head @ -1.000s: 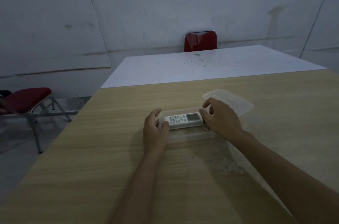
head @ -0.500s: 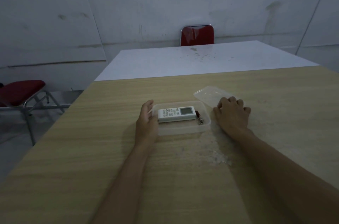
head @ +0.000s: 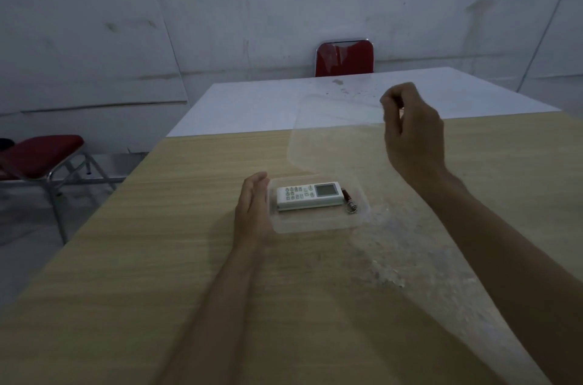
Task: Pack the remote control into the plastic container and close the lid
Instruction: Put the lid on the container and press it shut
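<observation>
While our right hand (head: 411,129) pinches the thin, floppy lid (head: 334,132) by its right edge, our left hand (head: 254,211), open, steadies the light tub (head: 318,225); remote (head: 309,196) inside.

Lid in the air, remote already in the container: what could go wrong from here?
1. The right hand pinches the clear lid at one edge only, so it may flex and land skewed on the container.
2. The keyring beside the remote control lies near the right wall and could snag the rim.
3. The left hand braces just one side; pressing may slide the container.
</observation>
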